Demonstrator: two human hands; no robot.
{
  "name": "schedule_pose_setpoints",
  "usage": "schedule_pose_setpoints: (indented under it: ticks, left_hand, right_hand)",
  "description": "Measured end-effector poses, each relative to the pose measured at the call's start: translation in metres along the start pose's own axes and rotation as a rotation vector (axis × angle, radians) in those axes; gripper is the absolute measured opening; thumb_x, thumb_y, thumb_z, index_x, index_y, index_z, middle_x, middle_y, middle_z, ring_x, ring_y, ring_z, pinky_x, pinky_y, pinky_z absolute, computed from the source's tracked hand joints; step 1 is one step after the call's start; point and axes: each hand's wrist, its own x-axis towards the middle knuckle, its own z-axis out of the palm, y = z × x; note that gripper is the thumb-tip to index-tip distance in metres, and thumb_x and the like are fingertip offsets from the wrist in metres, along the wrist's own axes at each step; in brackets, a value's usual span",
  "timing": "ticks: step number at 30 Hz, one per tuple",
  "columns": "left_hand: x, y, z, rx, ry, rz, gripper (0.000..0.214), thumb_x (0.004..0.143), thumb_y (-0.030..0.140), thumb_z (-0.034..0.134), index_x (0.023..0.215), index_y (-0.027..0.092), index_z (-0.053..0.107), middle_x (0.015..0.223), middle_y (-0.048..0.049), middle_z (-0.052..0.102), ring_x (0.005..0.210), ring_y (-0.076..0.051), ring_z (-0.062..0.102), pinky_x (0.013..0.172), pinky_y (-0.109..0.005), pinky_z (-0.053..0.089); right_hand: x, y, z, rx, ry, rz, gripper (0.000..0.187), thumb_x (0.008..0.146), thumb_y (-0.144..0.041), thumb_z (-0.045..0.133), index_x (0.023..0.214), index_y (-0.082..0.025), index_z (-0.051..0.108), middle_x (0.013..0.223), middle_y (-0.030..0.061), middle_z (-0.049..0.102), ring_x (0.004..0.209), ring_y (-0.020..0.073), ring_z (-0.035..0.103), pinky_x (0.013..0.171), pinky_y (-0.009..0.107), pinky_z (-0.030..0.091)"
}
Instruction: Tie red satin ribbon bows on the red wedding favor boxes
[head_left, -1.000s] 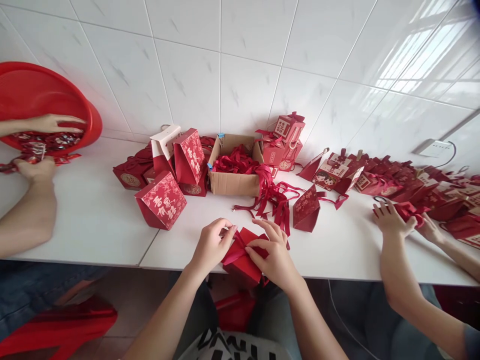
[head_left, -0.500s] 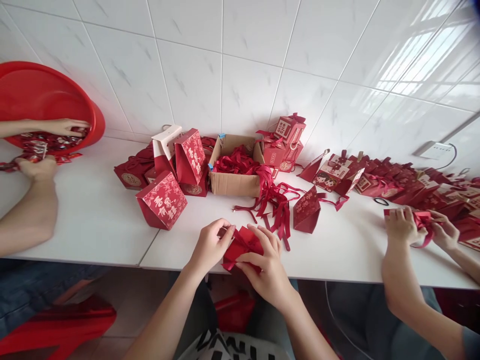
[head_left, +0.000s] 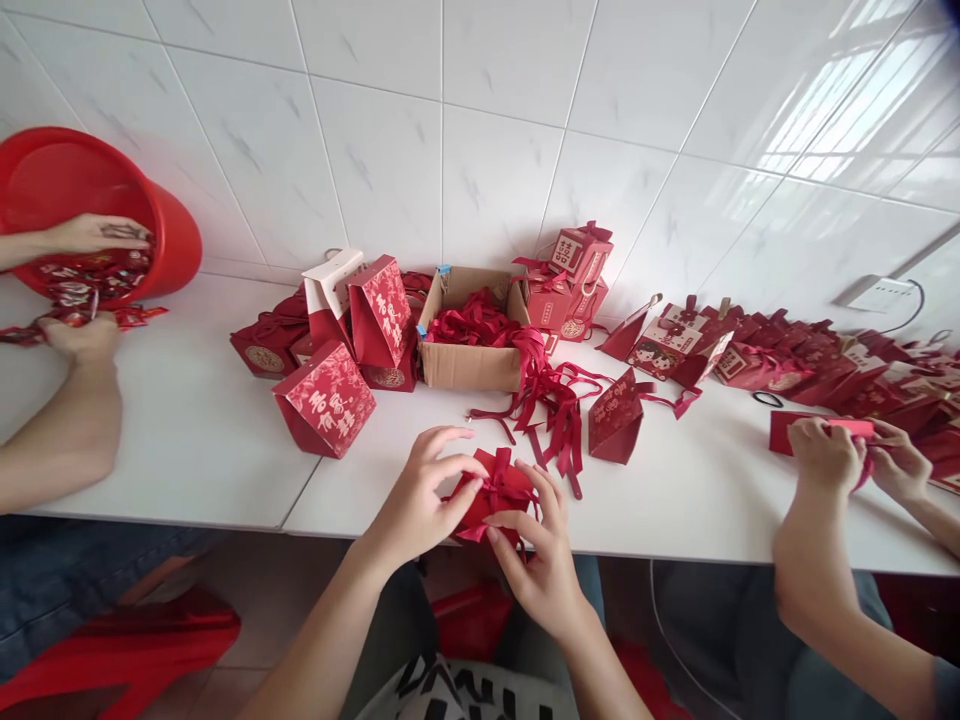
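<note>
Red box: between our two hands, at the front edge of the counter; can't tell if it overhangs.
Left hand: ours, thumb and forefinger pinching the ribbon on the box top, other fingers loose.
Right hand: ours, thumb and forefinger pinching a lower ribbon end, other fingers spread.
Room right: white counter between us and a co-worker's hands, which hold another red box.
Room left: white counter from the counter seam across to the red bucket.
Room ahead: tight. Loose ribbons spill from the carton to just beyond our right hand; a slanted box stands beside them.
Writing: left front box reads 吾家有, last character unclear to us; top stacked box shows 囍. Small print: too small for us.
</note>
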Motion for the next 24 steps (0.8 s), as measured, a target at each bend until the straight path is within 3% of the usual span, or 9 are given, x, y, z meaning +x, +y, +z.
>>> schedule_pose_setpoints:
  ticks: [3,7,22,24]
  left_hand:
    - [0.005,0.005,0.000,0.084,-0.127,0.149,0.020,0.082,0.014,0.057,0.082,0.026,0.073,0.129,-0.0045,0.055,0.127,-0.029,0.040,0.104,-0.049,0.040]
    - [0.008,0.003,0.005,0.146,-0.181,0.187,0.022,0.082,0.013,0.056,0.079,0.027,0.073,0.130,-0.0027,0.055,0.128,-0.031,0.037,0.103,-0.052,0.039]
    - [0.002,-0.001,0.019,0.259,-0.075,0.164,0.018,0.079,0.012,0.055,0.080,0.023,0.068,0.116,-0.0043,0.062,0.119,-0.030,0.043,0.096,-0.048,0.042]
    - [0.000,-0.002,0.020,0.261,-0.058,0.151,0.013,0.080,0.014,0.056,0.081,0.021,0.066,0.115,-0.0053,0.062,0.119,-0.030,0.043,0.096,-0.048,0.043]
  right_hand:
    - [-0.001,0.000,0.004,-0.001,0.012,-0.012,0.016,0.087,-0.018,0.055,0.091,-0.024,0.069,0.145,0.0064,0.031,0.136,0.0317,0.025,0.106,0.056,0.030]
    - [-0.001,0.001,0.006,-0.003,0.041,-0.029,0.017,0.086,-0.018,0.055,0.089,-0.024,0.070,0.145,0.0063,0.032,0.135,0.0309,0.027,0.106,0.054,0.031]
    - [-0.004,0.003,0.005,0.009,0.013,-0.021,0.018,0.086,-0.016,0.055,0.087,-0.026,0.070,0.146,0.0042,0.031,0.137,0.0317,0.024,0.108,0.056,0.025]
    - [-0.005,0.003,0.003,0.049,0.024,0.004,0.016,0.087,-0.019,0.055,0.094,-0.025,0.068,0.146,0.0064,0.032,0.136,0.0318,0.026,0.108,0.055,0.026]
